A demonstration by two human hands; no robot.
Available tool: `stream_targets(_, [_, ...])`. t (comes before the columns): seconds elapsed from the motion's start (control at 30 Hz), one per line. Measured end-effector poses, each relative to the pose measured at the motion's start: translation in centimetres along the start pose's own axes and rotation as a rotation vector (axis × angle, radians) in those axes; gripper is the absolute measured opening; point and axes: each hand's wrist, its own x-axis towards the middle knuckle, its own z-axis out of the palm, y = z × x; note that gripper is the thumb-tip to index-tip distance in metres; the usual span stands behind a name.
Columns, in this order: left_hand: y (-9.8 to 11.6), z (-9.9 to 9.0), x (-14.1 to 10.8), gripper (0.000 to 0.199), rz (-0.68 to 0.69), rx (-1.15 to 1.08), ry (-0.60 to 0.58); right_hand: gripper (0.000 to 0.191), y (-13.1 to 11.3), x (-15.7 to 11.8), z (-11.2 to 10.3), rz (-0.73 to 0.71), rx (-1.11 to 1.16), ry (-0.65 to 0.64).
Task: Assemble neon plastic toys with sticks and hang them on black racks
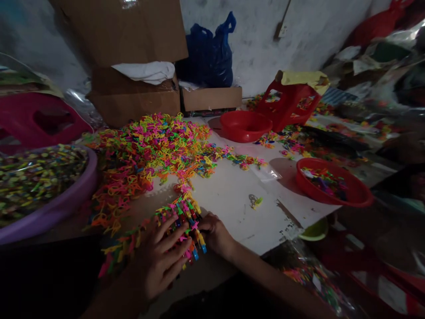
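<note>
My left hand [166,257] lies over a cluster of small colourful plastic pieces [194,226] near the table's front edge, its fingers stretched out and slightly apart across their tops. At the right side of the same cluster is my right hand [215,232], with its fingers bent and pressed together against the pieces; what its fingertips hold is hidden. The pieces in the cluster stand close together in rows, in pink, green, yellow, red and blue. Behind them a large loose heap of bright plastic pieces [166,146] spreads over the white table [222,195].
A purple basin [94,177] full of small pieces stands at left. Two red basins [245,126] [335,181] are at right, beside a red stool [287,104]. Cardboard boxes [133,99] and a blue bag [212,57] stand at the wall. One small yellow-green piece [257,203] lies right of my hands.
</note>
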Motion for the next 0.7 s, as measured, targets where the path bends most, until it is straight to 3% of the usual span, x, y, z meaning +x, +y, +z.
stream_targets(0.17, [-0.23, 0.09, 0.20, 0.030, 0.017, -0.043, 0.027, 0.049, 0.06, 0.02, 0.10, -0.067, 0.034, -0.016])
stream_targets(0.3, [-0.20, 0.30, -0.04, 0.031, -0.008, -0.059, 0.025, 0.045, 0.15, -0.28, 0.13, -0.055, -0.082, 0.012])
stream_targets(0.5, [-0.10, 0.60, 0.30, 0.027, -0.073, -0.050, 0.029, 0.035, 0.18, -0.24, 0.03, -0.110, -0.296, -0.090])
stream_targets(0.7, [0.28, 0.82, 0.78, 0.038, -0.116, 0.008, 0.036, 0.014, -0.69, 0.04, 0.41, 0.043, -0.590, -0.193])
